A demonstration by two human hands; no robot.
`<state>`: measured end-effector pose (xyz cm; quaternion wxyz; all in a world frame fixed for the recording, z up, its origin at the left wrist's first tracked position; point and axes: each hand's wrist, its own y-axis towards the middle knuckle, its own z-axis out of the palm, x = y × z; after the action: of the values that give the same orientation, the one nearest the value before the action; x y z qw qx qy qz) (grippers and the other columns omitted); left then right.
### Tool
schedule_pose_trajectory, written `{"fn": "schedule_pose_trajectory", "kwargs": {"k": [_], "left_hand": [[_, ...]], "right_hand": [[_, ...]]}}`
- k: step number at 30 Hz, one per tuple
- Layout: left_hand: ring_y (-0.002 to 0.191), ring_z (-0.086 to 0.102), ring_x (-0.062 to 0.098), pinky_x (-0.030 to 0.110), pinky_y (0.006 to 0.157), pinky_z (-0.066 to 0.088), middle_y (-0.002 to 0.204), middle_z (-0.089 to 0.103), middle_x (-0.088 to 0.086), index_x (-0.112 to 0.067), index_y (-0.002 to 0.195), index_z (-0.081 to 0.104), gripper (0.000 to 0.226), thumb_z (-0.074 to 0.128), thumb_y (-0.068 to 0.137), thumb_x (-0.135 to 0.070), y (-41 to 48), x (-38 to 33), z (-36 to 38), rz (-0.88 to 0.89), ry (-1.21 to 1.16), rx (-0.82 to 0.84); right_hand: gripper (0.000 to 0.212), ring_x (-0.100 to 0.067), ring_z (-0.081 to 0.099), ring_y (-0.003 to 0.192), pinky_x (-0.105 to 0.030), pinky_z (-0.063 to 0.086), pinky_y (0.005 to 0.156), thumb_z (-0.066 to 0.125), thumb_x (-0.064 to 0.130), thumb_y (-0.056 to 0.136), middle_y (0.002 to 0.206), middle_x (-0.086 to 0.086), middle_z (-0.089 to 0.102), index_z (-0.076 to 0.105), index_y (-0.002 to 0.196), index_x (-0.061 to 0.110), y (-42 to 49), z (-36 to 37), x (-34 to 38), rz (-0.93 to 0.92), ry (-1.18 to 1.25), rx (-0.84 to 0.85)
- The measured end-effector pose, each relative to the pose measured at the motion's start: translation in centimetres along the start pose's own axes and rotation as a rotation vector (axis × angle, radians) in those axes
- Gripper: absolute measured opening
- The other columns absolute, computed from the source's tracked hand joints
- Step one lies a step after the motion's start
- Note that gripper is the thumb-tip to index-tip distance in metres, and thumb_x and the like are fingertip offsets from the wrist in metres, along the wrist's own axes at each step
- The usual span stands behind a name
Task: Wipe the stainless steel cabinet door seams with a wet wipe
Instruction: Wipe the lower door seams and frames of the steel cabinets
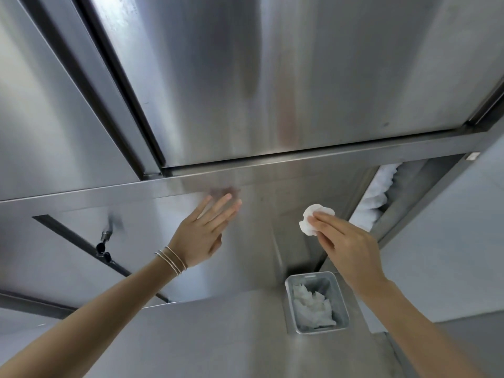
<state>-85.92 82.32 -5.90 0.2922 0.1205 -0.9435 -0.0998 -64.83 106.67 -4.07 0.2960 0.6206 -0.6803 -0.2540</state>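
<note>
Wipe [309, 219], white and crumpled, sits at the fingertips of the right hand [351, 252]. That grip is closed lightly on it, the fingers only slightly bent. The wipe is in front of the steel panel [267, 241] below the cabinet door [272, 77], well under the horizontal seam [272, 159] along the door's lower edge. I cannot tell whether it touches the panel. A second, dark seam [122, 85] runs up the door's left side.

The left hand [203, 236] lies flat against the same panel, to the left of the wipe. Its grip is fully open, with straight fingers that hold nothing. Thin bracelets [171, 259] circle that wrist.

Below the right hand a small metal bin [339, 298] stands on the table [218, 336], with crumpled white tissues [311, 306] inside.
</note>
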Motion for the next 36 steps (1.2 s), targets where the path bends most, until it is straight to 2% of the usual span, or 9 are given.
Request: {"fn": "schedule_pose_trajectory", "kwargs": {"k": [3,7,12,15,18,23,27,31,36], "left_hand": [[0.149,0.014,0.024,0.046,0.121,0.012,0.160,0.019,0.002,-0.007,0.149,0.034,0.069,0.044,0.083,-0.021,1.5,-1.4,-0.7,0.009,-0.057,-0.035],[0.149,0.015,0.026,0.045,0.121,0.012,0.160,0.020,0.003,-0.006,0.150,0.033,0.070,0.046,0.083,-0.021,5.4,-3.8,-1.1,0.021,-0.089,-0.062],[0.148,0.017,0.026,0.043,0.120,0.012,0.159,0.025,0.004,-0.007,0.149,0.034,0.075,0.052,0.078,-0.021,11.7,-9.4,-0.2,0.018,-0.108,-0.054],[0.147,0.019,0.021,0.039,0.120,0.010,0.159,0.026,0.002,-0.008,0.151,0.030,0.079,0.055,0.076,-0.018,13.7,-11.2,1.0,-0.051,-0.091,-0.045],[0.147,0.020,0.018,0.036,0.120,0.012,0.160,0.021,-0.003,-0.008,0.153,0.020,0.084,0.053,0.076,-0.013,13.1,-10.7,2.2,-0.064,-0.039,-0.029],[0.146,0.023,0.016,0.036,0.118,0.017,0.160,0.023,-0.004,-0.010,0.153,0.023,0.086,0.056,0.074,-0.005,12.1,-9.8,2.5,-0.060,-0.071,-0.047],[0.146,0.021,0.017,0.036,0.120,0.013,0.160,0.020,-0.004,-0.010,0.153,0.023,0.082,0.051,0.076,-0.007,10.2,-8.7,2.3,-0.070,-0.018,-0.018],[0.148,0.016,0.017,0.038,0.121,0.012,0.162,0.013,-0.003,-0.010,0.154,0.019,0.080,0.048,0.080,-0.010,7.6,-7.2,2.7,-0.088,0.014,0.007],[0.149,0.016,0.023,0.047,0.119,0.017,0.162,0.016,0.004,-0.007,0.152,0.026,0.074,0.041,0.080,-0.012,4.3,-6.1,2.7,-0.129,-0.041,-0.009]], "right_hand": [[0.025,-0.012,0.070,0.079,-0.021,0.044,0.074,0.055,0.014,0.089,0.106,0.003,0.072,0.075,0.104,0.015,0.2,0.1,-0.4,-0.014,0.008,0.007],[0.026,-0.012,0.069,0.080,-0.022,0.053,0.064,0.054,0.012,0.089,0.107,0.003,0.072,0.075,0.104,0.015,0.9,0.1,-2.4,-0.036,0.025,0.008],[0.026,-0.011,0.068,0.076,-0.020,0.045,0.069,0.054,0.013,0.087,0.104,0.002,0.073,0.075,0.101,0.014,1.0,0.6,-6.4,-0.055,0.020,-0.015],[0.026,-0.011,0.069,0.078,-0.020,0.043,0.074,0.053,0.015,0.087,0.103,0.001,0.073,0.075,0.100,0.014,0.6,1.0,-8.5,-0.048,0.012,-0.010],[0.026,-0.010,0.070,0.082,-0.020,0.044,0.075,0.054,0.015,0.086,0.103,0.002,0.073,0.075,0.101,0.015,-0.1,1.0,-9.9,-0.033,0.025,0.017],[0.025,-0.008,0.069,0.077,-0.014,0.046,0.063,0.055,0.016,0.084,0.101,0.005,0.073,0.075,0.099,0.018,0.5,1.4,-9.4,-0.018,0.056,0.074],[0.027,-0.010,0.070,0.079,-0.022,0.054,0.055,0.075,0.003,0.076,0.100,0.004,0.073,0.076,0.099,0.017,0.7,2.3,-8.4,0.005,0.120,0.057],[0.037,-0.011,0.070,0.079,-0.019,0.050,0.058,0.082,0.000,0.068,0.101,0.004,0.073,0.075,0.100,0.017,1.0,3.1,-6.5,-0.003,0.135,0.084],[0.035,-0.012,0.070,0.084,-0.019,0.051,0.064,0.081,0.001,0.070,0.104,0.001,0.073,0.075,0.102,0.015,1.1,4.5,-4.0,-0.024,0.129,0.025]]}}
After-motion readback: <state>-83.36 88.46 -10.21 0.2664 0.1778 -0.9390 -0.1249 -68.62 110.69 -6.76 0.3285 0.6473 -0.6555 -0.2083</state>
